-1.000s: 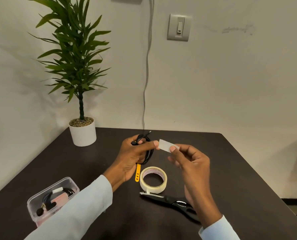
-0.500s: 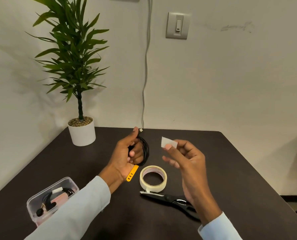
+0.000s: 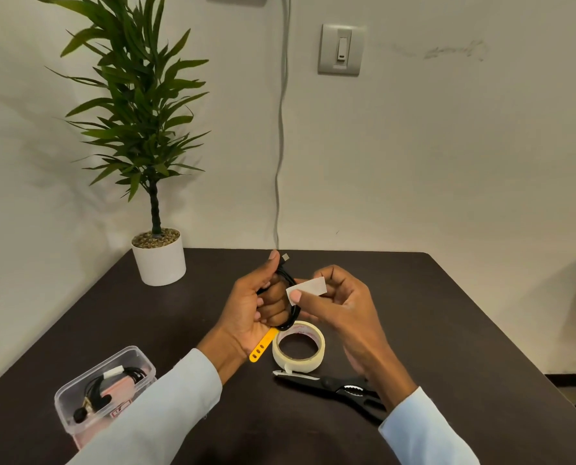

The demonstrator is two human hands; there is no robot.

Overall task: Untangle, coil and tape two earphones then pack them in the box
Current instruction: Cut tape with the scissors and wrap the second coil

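Note:
My left hand (image 3: 253, 303) grips a coiled black earphone cable (image 3: 291, 297) above the middle of the dark table, its plug end sticking up past my thumb. My right hand (image 3: 337, 303) pinches a short white strip of tape (image 3: 308, 288) and holds it against the coil. A roll of masking tape (image 3: 298, 347) lies flat just below my hands. At the front left stands the clear plastic box (image 3: 78, 394), with another black earphone coil (image 3: 118, 380), taped white, inside it.
Black scissors (image 3: 340, 389) lie in front of the tape roll, partly under my right forearm. A yellow strap (image 3: 261, 347) pokes out below my left palm. A potted plant (image 3: 159, 260) stands at the table's back left corner. The table edge runs along the right.
My right hand has brought the tape strip leftward until it meets the coil. My left hand has turned the coil upright and kept its grip.

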